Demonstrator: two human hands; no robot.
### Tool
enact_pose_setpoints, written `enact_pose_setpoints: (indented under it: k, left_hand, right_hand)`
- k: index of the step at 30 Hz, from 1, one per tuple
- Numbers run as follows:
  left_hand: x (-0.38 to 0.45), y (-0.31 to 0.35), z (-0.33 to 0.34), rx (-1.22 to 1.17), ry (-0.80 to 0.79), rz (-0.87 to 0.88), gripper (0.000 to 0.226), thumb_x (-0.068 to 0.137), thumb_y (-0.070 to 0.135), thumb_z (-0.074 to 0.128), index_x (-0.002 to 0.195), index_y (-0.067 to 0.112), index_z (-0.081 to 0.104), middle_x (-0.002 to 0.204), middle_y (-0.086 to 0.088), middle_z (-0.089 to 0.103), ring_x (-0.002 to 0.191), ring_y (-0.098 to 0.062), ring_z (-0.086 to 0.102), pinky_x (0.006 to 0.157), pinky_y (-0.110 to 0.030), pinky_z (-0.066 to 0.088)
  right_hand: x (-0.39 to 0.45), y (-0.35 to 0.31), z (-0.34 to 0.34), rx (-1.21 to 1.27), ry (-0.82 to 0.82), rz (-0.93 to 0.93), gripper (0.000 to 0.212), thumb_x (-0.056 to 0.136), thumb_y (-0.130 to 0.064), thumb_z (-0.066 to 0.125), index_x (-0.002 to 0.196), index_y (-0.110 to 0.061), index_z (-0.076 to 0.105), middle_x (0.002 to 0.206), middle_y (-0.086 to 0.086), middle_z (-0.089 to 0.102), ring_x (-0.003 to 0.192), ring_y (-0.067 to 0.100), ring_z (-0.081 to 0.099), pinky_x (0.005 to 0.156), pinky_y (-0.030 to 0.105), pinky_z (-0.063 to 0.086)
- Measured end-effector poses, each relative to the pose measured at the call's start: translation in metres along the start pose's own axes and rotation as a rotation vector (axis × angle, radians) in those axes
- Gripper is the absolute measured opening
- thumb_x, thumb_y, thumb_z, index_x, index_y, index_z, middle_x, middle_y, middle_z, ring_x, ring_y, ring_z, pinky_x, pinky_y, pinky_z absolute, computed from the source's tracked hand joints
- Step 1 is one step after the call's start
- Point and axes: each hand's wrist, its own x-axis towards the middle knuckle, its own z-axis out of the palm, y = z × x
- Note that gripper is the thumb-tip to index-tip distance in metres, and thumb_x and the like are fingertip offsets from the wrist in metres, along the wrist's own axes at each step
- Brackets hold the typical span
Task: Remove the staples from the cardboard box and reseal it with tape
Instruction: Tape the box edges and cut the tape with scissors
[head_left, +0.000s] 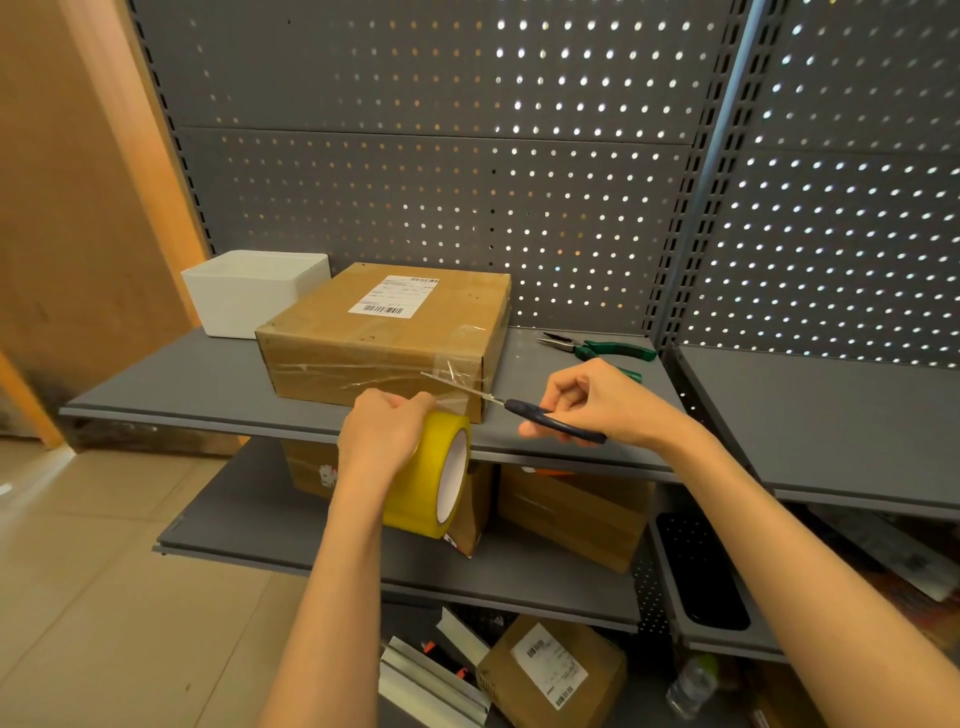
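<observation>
Left hand (382, 436) grips roll (434, 480), right (589, 402) holds scissors (511, 405), seemingly at tape (447, 397): keep it taut, snip near box (374, 338).

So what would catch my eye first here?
Probably the bright yellow tape roll, held by the left hand at the shelf's front edge. Just above, the right hand works blue-handled scissors at the clear tape stretched to the cardboard box on the grey shelf.

- My tape roll (431, 475): yellow, white core.
- My scissors (550, 415): dark blue handles.
- Cardboard box (384, 338): brown, white barcoded label.
- Pliers (602, 349): green grips.
- Shelf (208, 379): grey.
</observation>
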Motion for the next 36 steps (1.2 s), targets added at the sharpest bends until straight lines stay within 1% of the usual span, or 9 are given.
enact_pose_setpoints:
  k: [3, 6, 11, 16, 20, 24, 28, 32, 36]
  left_hand:
    - [0.000, -0.006, 0.000, -0.068, -0.035, -0.017, 0.038, 0.084, 0.031, 0.061, 0.056, 0.014, 0.042, 0.059, -0.004, 0.041, 0.062, -0.020, 0.040, 0.059, -0.032, 0.033]
    - [-0.001, -0.007, -0.001, -0.094, -0.051, -0.023, 0.025, 0.083, 0.033, 0.062, 0.071, 0.013, 0.054, 0.076, -0.009, 0.050, 0.067, -0.020, 0.046, 0.065, -0.033, 0.037]
    - [0.000, -0.008, -0.001, -0.109, -0.034, -0.050, 0.020, 0.083, 0.032, 0.062, 0.076, 0.014, 0.057, 0.079, -0.007, 0.050, 0.069, -0.021, 0.046, 0.071, -0.035, 0.037]
    - [-0.004, -0.007, -0.003, -0.154, -0.028, -0.125, 0.025, 0.083, 0.031, 0.064, 0.065, 0.015, 0.055, 0.076, 0.005, 0.049, 0.087, -0.027, 0.048, 0.077, -0.036, 0.037]
    - [-0.007, -0.006, -0.005, -0.184, -0.042, -0.154, 0.021, 0.083, 0.032, 0.063, 0.068, 0.021, 0.053, 0.089, -0.003, 0.051, 0.094, -0.030, 0.048, 0.080, -0.038, 0.037]
    - [-0.009, -0.006, -0.009, -0.189, -0.062, -0.164, 0.017, 0.085, 0.030, 0.062, 0.076, 0.017, 0.055, 0.096, -0.004, 0.048, 0.094, -0.028, 0.045, 0.080, -0.037, 0.035]
    - [-0.013, -0.004, -0.017, -0.220, -0.090, -0.136, 0.014, 0.085, 0.024, 0.063, 0.081, 0.011, 0.059, 0.102, -0.006, 0.053, 0.097, -0.026, 0.047, 0.084, -0.038, 0.037]
    - [-0.018, 0.003, -0.030, -0.255, -0.129, -0.115, 0.026, 0.085, 0.022, 0.064, 0.107, 0.007, 0.064, 0.102, -0.004, 0.057, 0.098, -0.022, 0.050, 0.082, -0.035, 0.038]
    - [-0.022, 0.003, -0.046, -0.260, -0.214, -0.124, 0.027, 0.083, 0.025, 0.066, 0.103, 0.006, 0.064, 0.092, -0.008, 0.065, 0.091, -0.025, 0.060, 0.081, -0.038, 0.047]
  right_hand:
    - [-0.001, 0.000, 0.002, -0.027, 0.011, -0.002, 0.053, 0.057, -0.049, 0.078, 0.078, -0.002, 0.066, 0.059, 0.007, 0.064, 0.044, 0.005, 0.050, 0.045, 0.014, 0.039]
    - [0.000, 0.003, 0.003, -0.080, 0.034, 0.008, 0.044, 0.062, -0.046, 0.079, 0.076, -0.006, 0.066, 0.059, 0.004, 0.063, 0.047, 0.004, 0.051, 0.050, 0.015, 0.040]
    - [0.001, 0.008, 0.007, -0.172, 0.035, 0.002, 0.042, 0.065, -0.048, 0.077, 0.079, -0.011, 0.064, 0.067, 0.003, 0.064, 0.059, 0.008, 0.054, 0.057, 0.024, 0.042]
    - [0.000, 0.010, 0.010, -0.281, 0.002, 0.006, 0.042, 0.066, -0.054, 0.074, 0.079, -0.018, 0.058, 0.067, -0.001, 0.061, 0.055, 0.006, 0.050, 0.052, 0.019, 0.038]
    - [-0.001, 0.013, 0.022, -0.373, -0.058, 0.025, 0.043, 0.068, -0.052, 0.075, 0.084, -0.018, 0.055, 0.069, -0.007, 0.057, 0.057, 0.004, 0.048, 0.050, 0.013, 0.035]
    - [-0.003, 0.011, 0.023, -0.343, 0.013, 0.001, 0.040, 0.068, -0.051, 0.075, 0.081, -0.020, 0.054, 0.066, -0.008, 0.057, 0.053, 0.003, 0.047, 0.045, 0.010, 0.033]
    - [-0.006, 0.003, 0.017, -0.273, 0.079, -0.055, 0.041, 0.066, -0.050, 0.077, 0.082, -0.017, 0.059, 0.072, 0.000, 0.063, 0.060, 0.009, 0.053, 0.054, 0.019, 0.040]
    - [-0.007, -0.014, 0.012, -0.067, 0.116, -0.107, 0.030, 0.066, -0.037, 0.080, 0.081, -0.017, 0.061, 0.072, -0.003, 0.063, 0.061, 0.002, 0.054, 0.057, 0.015, 0.044]
    - [-0.005, -0.023, 0.008, 0.066, 0.405, -0.143, 0.030, 0.072, -0.034, 0.076, 0.087, -0.013, 0.062, 0.072, -0.005, 0.061, 0.063, 0.005, 0.053, 0.058, 0.013, 0.044]
